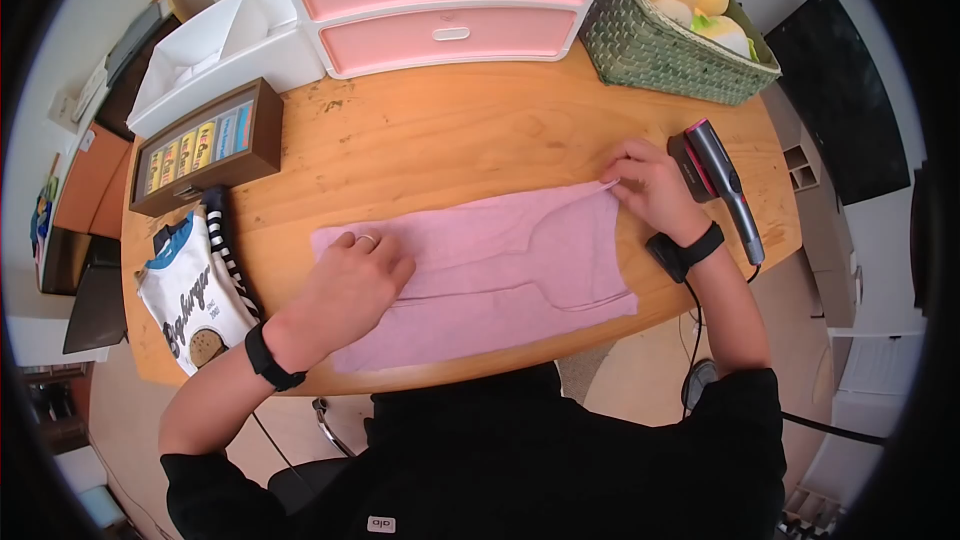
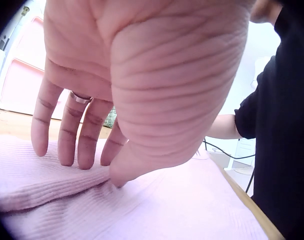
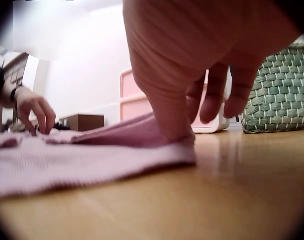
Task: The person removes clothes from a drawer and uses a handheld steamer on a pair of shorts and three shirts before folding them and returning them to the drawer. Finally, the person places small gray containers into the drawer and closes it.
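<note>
A pink ribbed knit garment (image 1: 470, 270) lies folded in a long strip near the table's front edge, with creases running along it. On its left part rests my left hand (image 1: 362, 285), a ring on one finger. The left wrist view shows that hand's fairly straight fingers (image 2: 84, 145) touching the ribbed cloth beside a raised fold, the thumb tip close by. At the far right corner, my right hand (image 1: 655, 190) pinches the garment's edge between thumb and finger. There the right wrist view shows the upper layer (image 3: 137, 131) lifted above the lower one.
A handheld steamer (image 1: 722, 185) with a cord lies right of the right hand. Folded clothes (image 1: 190, 285) lie at the left. Behind stand a brown box (image 1: 262, 135), a white bin (image 1: 290, 50), pink drawers (image 1: 450, 35) and a green basket (image 1: 660, 60) of plush toys.
</note>
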A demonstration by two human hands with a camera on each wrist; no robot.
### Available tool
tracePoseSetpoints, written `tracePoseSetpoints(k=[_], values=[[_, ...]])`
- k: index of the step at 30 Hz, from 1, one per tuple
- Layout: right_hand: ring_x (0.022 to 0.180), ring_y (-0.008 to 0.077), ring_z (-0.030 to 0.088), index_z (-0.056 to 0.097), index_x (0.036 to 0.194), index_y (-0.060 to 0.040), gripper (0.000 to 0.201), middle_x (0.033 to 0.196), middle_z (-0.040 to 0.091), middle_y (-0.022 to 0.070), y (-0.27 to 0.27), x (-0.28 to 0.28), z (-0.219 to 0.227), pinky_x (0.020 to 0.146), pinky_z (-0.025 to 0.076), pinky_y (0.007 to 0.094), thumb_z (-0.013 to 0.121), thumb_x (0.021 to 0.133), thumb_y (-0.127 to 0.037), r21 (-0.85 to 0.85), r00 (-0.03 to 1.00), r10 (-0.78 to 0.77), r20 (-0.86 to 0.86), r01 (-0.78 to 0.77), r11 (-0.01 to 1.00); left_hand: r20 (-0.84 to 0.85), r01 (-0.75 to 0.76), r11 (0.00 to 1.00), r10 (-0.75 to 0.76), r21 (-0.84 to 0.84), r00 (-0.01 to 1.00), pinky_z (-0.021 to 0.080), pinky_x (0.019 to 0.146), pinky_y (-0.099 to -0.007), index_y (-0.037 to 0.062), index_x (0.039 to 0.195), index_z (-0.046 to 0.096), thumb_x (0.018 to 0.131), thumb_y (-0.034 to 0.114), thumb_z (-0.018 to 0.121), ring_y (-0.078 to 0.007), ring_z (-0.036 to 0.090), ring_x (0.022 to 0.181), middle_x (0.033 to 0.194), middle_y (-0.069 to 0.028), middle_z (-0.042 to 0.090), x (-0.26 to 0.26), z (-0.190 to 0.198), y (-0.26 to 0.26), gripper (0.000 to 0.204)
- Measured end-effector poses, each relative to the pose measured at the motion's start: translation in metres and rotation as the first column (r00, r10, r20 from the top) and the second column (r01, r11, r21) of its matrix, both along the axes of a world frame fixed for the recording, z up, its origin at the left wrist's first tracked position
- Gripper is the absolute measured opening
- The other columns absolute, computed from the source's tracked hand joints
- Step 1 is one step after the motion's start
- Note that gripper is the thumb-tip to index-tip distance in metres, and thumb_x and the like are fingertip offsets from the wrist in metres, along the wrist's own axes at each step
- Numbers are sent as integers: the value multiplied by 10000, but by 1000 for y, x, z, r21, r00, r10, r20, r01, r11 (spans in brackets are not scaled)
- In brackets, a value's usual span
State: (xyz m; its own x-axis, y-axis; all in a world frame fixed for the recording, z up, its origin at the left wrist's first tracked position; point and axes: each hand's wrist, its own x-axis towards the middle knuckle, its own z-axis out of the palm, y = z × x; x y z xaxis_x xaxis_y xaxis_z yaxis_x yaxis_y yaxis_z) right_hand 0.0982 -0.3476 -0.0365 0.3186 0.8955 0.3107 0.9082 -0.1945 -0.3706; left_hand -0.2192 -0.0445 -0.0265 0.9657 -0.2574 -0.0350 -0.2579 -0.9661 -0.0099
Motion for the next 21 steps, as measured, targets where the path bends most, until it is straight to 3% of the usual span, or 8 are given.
tracePoseSetpoints(k=[5, 8, 11, 14, 21], values=[[937, 228, 683, 765, 929, -98, 167, 966, 670, 34, -9, -3, -4, 757, 580, 355, 774, 775, -35, -42, 948, 28, 317, -15, 999, -21, 6, 996, -4, 86, 1000, 509, 792, -383, 35, 899, 639, 775, 55, 661, -270, 639, 867, 898, -107, 609, -7, 3, -1, 127], [960, 244, 671, 766, 1029, -74, 274, 1054, 684, 59, -11, -1, 3, 762, 580, 365, 744, 758, -44, -138, 870, 150, 470, -96, 986, -5, -2, 995, 3, 102, 1000, 507, 780, -385, 38, 861, 615, 765, 55, 659, -267, 638, 826, 860, -110, 600, -10, 2, 2, 107], [1047, 246, 658, 735, 1176, -56, 411, 1150, 682, 70, -15, -7, 8, 856, 573, 368, 711, 767, -83, -273, 846, 208, 491, -77, 959, -9, -14, 994, 15, 105, 1000, 505, 768, -391, 39, 852, 606, 765, 57, 662, -275, 636, 820, 848, -113, 598, -13, 3, 5, 105], [1165, 245, 640, 702, 1241, -55, 392, 1229, 674, 80, -25, -18, 12, 952, 554, 367, 641, 860, -125, -313, 858, 165, 486, -6, 950, -2, -33, 995, 34, 98, 999, 501, 756, -400, 41, 841, 596, 766, 52, 674, -288, 633, 827, 847, -115, 598, -17, 6, 8, 109], [1224, 309, 617, 583, 1462, -92, 621, 1440, 592, 137, -45, -30, 15, 1042, 503, 415, 639, 846, -39, -381, 906, 65, 418, 110, 918, -33, -115, 986, 120, 120, 992, 511, 763, -404, 40, 849, 614, 770, 34, 656, -284, 653, 854, 856, -111, 607, -33, 10, 14, 90]])
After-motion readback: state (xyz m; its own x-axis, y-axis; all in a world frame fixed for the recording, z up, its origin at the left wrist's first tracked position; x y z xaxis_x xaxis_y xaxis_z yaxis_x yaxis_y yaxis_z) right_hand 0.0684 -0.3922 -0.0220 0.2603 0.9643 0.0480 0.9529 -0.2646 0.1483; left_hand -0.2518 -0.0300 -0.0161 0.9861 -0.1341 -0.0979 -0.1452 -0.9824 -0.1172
